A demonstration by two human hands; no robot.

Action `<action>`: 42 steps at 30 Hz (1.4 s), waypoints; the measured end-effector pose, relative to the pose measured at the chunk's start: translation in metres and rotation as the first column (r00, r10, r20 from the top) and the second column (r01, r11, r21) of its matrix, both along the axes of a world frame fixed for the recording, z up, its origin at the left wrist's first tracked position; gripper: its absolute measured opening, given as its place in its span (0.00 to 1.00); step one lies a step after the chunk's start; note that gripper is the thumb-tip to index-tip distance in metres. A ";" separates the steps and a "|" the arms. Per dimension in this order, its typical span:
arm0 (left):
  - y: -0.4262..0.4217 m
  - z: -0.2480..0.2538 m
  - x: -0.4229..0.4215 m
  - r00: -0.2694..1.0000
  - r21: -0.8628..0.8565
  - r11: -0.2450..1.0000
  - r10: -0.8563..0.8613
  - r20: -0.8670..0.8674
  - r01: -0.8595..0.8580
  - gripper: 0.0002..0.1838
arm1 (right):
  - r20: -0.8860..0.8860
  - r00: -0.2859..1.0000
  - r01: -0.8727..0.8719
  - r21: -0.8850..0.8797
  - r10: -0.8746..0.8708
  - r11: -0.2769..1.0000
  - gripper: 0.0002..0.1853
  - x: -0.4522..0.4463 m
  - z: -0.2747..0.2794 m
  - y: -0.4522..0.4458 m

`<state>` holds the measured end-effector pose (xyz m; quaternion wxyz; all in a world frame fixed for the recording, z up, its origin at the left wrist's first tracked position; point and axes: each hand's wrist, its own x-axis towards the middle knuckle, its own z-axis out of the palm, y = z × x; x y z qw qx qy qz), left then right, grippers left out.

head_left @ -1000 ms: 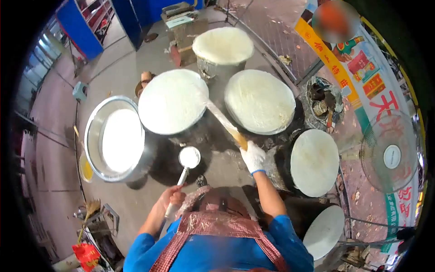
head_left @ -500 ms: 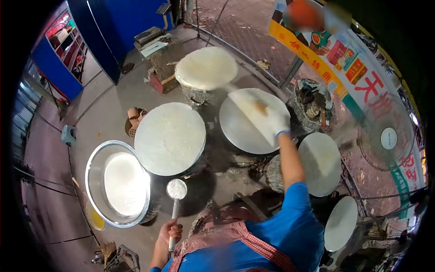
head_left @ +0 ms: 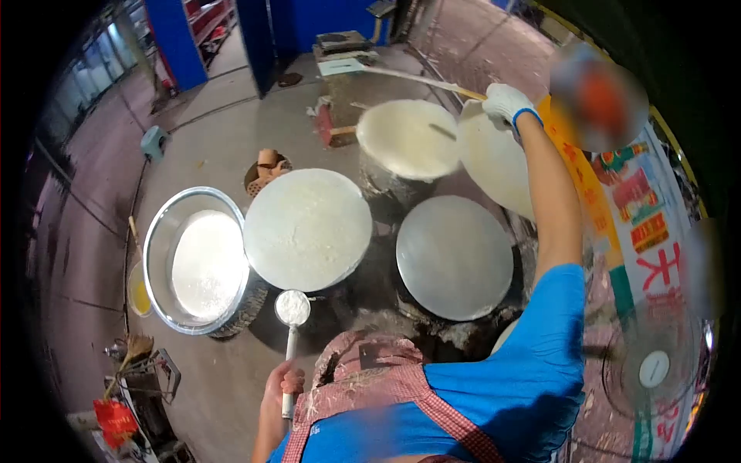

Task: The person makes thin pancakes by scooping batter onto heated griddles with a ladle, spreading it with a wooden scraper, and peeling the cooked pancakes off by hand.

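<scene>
My left hand point(head_left: 282, 383) is closed round the handle of a ladle point(head_left: 293, 308) with white batter in its bowl, below the batter-covered griddle point(head_left: 308, 228). Gloved in white, my right hand point(head_left: 505, 104) grips the yellow end of a long flat spatula point(head_left: 417, 77), raised at the upper right. A thin pale pancake point(head_left: 494, 158) hangs beneath the right hand, beside the back griddle point(head_left: 409, 139). How it is held is hidden. The right griddle point(head_left: 455, 258) shows bare grey metal. A large metal basin point(head_left: 202, 262) of white batter stands at the left.
A yellow-filled bowl point(head_left: 140, 290) sits left of the basin. Behind the griddles are bricks point(head_left: 267, 164) and a stack of flat things point(head_left: 343, 46). A fan point(head_left: 653, 369) and a printed banner point(head_left: 642, 231) stand at the right. A small stool point(head_left: 154, 143) is at the far left.
My right hand has moved up and away with the spatula, and the pancake has come off the right griddle. The ladle remains in my left hand. The camera view has shifted.
</scene>
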<state>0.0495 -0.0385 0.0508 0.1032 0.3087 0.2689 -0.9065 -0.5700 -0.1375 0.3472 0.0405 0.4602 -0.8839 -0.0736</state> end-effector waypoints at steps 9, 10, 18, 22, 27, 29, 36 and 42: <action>0.019 0.016 0.001 0.975 -0.032 0.974 0.223 0.015 -0.223 0.09 | 0.788 0.471 0.732 -0.600 0.396 0.323 0.08 -0.168 -0.129 -0.052; 0.020 0.016 0.001 0.969 -0.028 0.969 0.246 0.017 -0.246 0.09 | 0.788 0.397 0.746 -0.576 0.471 0.334 0.08 -0.147 -0.145 -0.035; 0.025 0.056 -0.011 0.908 -0.052 0.911 0.413 0.065 -0.410 0.14 | 0.896 0.230 0.972 -0.229 0.381 -0.049 0.12 -0.109 -0.359 -0.063; 0.023 0.062 -0.005 0.847 -0.153 0.899 0.439 0.300 -0.411 0.13 | 0.783 0.526 0.828 -0.384 -0.332 0.407 0.27 -0.104 -0.385 -0.052; 0.007 0.063 0.014 0.818 -0.105 0.827 0.562 0.126 -0.552 0.18 | 0.539 0.773 0.616 -0.511 -0.335 0.600 0.34 -0.042 -0.328 -0.033; -0.003 0.046 0.032 0.822 -0.163 0.821 0.564 0.083 -0.547 0.19 | 0.489 0.872 0.378 -0.626 -0.035 0.682 0.30 -0.025 -0.349 -0.046; -0.097 -0.008 0.142 0.824 -0.645 0.659 0.561 0.077 -0.388 0.29 | 0.603 0.562 -0.260 -0.521 0.566 0.813 0.21 0.228 -0.337 -0.176; -0.258 -0.156 0.258 0.792 -0.645 0.758 0.336 0.510 0.094 0.06 | 0.375 0.637 -0.754 0.122 0.674 0.645 0.14 0.530 -0.318 -0.207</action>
